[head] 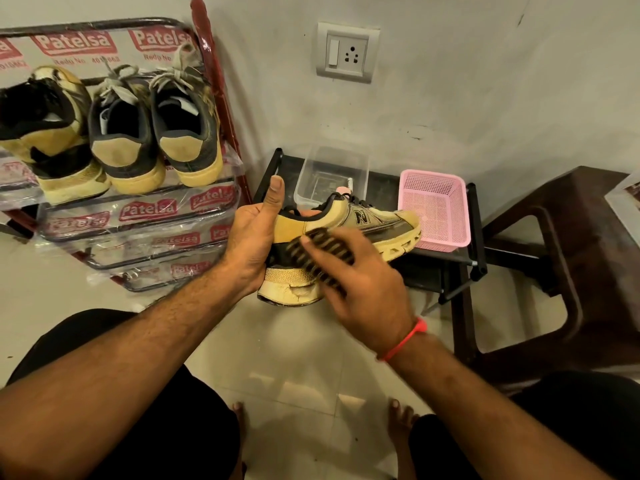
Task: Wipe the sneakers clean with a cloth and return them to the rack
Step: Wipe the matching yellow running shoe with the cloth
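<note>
The left hand [251, 237] grips the heel of a tan and black sneaker [346, 230], fingers wrapped behind it and thumb raised, holding it on its side in the air above the tiled floor [294, 358]. The right hand [363, 282] clasps a dark brush [322, 252] and presses it against the sneaker's side near the midsole. Just beyond stand a clear tub [332, 174] and a pink basket [436, 209] on a low black stand [474, 230]. To the left, three sneakers [121, 133] sit on the plastic-wrapped rack [138, 216].
</note>
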A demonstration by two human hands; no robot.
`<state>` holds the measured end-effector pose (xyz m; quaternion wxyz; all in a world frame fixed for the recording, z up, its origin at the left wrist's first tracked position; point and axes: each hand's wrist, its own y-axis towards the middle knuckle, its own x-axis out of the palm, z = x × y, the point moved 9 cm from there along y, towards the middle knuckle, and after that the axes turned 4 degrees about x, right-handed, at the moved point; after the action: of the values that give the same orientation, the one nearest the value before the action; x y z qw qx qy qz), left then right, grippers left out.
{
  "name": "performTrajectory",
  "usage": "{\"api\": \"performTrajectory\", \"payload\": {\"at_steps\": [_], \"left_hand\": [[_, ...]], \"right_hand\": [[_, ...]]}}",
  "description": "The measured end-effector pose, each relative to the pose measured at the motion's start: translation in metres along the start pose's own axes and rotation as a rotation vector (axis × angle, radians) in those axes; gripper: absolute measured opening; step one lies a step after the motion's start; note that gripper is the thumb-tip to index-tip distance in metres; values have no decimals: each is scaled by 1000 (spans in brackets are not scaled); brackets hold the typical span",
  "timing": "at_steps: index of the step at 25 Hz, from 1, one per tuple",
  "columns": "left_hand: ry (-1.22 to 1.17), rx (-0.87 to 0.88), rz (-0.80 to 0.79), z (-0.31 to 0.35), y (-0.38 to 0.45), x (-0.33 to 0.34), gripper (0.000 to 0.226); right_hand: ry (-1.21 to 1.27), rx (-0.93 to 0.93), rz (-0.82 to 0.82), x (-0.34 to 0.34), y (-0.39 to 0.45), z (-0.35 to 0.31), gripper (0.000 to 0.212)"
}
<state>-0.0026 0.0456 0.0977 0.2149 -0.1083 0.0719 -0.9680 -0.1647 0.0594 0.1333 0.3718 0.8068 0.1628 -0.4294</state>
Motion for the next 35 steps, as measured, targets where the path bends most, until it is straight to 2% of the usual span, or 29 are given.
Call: {"api": "performTrajectory", "payload": {"at_steps": [2,3,5,6,7,8,10,11,12,14,16,18,20,21,22,25,26,27,30,31,33,35], "left_hand": [[4,17,-21,-2,2,-1,77],[-7,22,-34,-1,2,-1,81],[-15,41,-48,2,2,-1,83],[-5,47,-55,2,3,0,80],[9,47,-67,2,3,1,72],[27,46,-80,2,3,3,63],[61,48,-117,-2,3,6,56],[70,47,-137,-3,3,7,61],[74,52,-146,-4,4,7,72],[76,57,-148,-4,4,6,99],[93,69,-171,-2,2,7,102],[94,58,-185,-3,2,9,99],[106,59,-166,-7,3,6,118],[100,56,-164,-8,3,6,118],[93,53,-165,-8,4,7,110],[86,48,-170,-4,2,10,76],[84,44,-163,-3,2,10,71],[80,39,-154,-3,2,9,72],[65,43,-99,-1,2,3,85],[62,59,-83,2,2,2,91],[42,72,-51,5,2,-1,102],[10,79,-35,8,2,-4,107]], "right_hand": [[-94,-138,10,2,-3,-12,53],[-108,-92,30,-1,4,4,53],[-29,164,118,-20,18,58,48],[35,265,131,-25,19,76,46],[70,278,134,-26,17,75,45],[57,213,125,-23,15,57,46],[-7,-36,73,-13,5,1,48],[-42,-113,53,-12,4,-9,48],[-75,-111,49,-13,7,-3,47],[-69,98,112,-27,20,43,43],[21,280,138,-35,23,82,41],[55,208,129,-28,16,59,42],[42,4,89,-19,6,10,44],[20,-54,59,-16,5,2,45],[-4,-46,41,-15,8,9,45],[16,229,101,-29,22,73,39],[44,266,97,-29,20,79,40],[53,236,80,-25,16,68,41],[-13,-97,-13,-5,-3,-11,45],[-50,-143,-40,-3,-2,-14,45],[-98,-21,0,-12,13,21,43],[-63,223,72,-26,21,67,43]]}}
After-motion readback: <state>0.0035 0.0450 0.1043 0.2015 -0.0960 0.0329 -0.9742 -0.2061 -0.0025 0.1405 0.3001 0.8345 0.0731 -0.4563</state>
